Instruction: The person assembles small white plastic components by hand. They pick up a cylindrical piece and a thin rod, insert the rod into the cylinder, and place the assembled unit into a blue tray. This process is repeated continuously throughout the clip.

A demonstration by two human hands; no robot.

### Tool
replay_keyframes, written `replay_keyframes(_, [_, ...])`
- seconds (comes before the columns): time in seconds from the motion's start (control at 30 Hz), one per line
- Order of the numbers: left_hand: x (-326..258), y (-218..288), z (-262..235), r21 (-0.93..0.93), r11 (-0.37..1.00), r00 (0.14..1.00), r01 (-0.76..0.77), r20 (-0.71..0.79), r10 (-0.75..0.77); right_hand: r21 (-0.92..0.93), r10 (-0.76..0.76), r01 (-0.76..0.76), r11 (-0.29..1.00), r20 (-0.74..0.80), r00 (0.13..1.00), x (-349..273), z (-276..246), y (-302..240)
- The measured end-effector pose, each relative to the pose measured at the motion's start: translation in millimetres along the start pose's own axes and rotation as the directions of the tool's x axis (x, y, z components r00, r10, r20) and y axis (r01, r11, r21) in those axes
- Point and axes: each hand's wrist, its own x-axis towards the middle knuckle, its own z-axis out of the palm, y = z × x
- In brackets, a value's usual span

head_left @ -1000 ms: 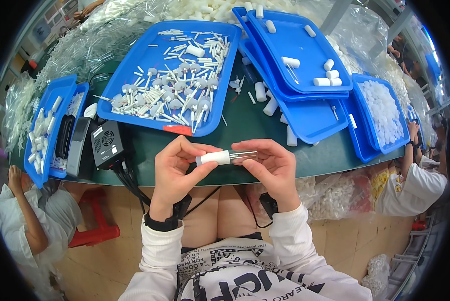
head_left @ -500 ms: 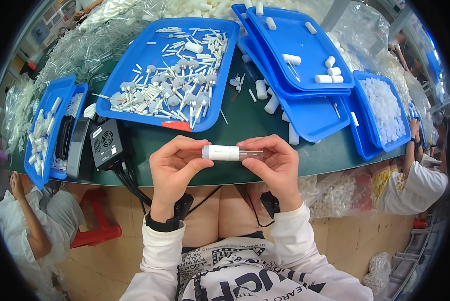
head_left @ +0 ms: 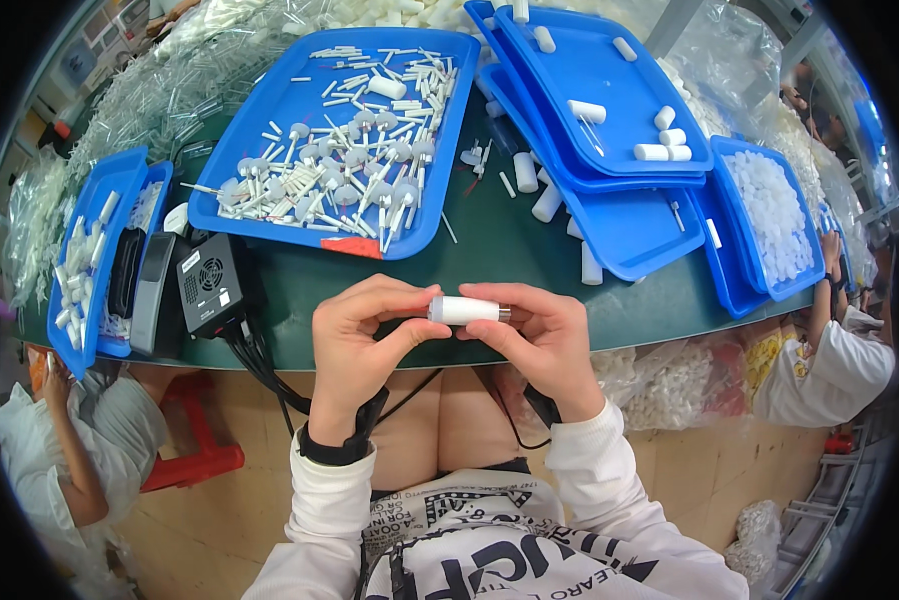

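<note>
In front of my body, above the table's near edge, both hands hold a white cylinder (head_left: 467,310) level between them. My left hand (head_left: 354,335) is closed on its left end, where a translucent greyish cap shows. My right hand (head_left: 544,340) pinches the right end with thumb and fingers. A short stretch of clear tube shows there, mostly covered by the fingers. Beyond my hands lies a large blue tray (head_left: 424,235), with many thin white sticks and pieces with translucent round discs in it.
Stacked blue trays (head_left: 609,85) with a few white cylinders stand at the far right. A tray of white translucent pieces (head_left: 769,220) is beside them. To the left are a black box with cables (head_left: 212,285) and another blue tray (head_left: 89,320). People sit at both sides.
My hands have come closer together, and less of the clear tube shows at the right end. The cylinder has shifted slightly right; the view has moved a little.
</note>
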Motion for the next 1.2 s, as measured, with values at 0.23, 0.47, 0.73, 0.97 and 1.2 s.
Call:
replay_keyframes(0.23, [3,4,3,0.012,0.999,0.999,0.035,-0.029,-0.034,-0.060,-0.060,0.056,0.997,-0.067,0.996,2,1,-2])
replay_keyframes(0.47, [4,6,-2,-0.029,0.989,0.989,0.143,-0.042,-0.144,-0.199,-0.175,0.161,0.967,-0.052,0.983,1,3,-1])
replay_keyframes(0.73, [3,3,-2,-0.051,0.983,0.983,0.174,-0.053,-0.177,-0.417,-0.297,0.255,0.872,-0.038,0.954,0,4,0])
replay_keyframes(0.97, [7,5,1,-0.007,0.981,0.980,0.195,-0.047,-0.195,-0.476,-0.361,0.286,0.832,-0.072,0.930,2,11,1])
replay_keyframes(1.2, [-17,31,18,-0.201,0.952,0.966,0.231,-0.069,-0.249,0.201,0.031,0.004,0.980,-0.168,0.985,-39,31,-14])
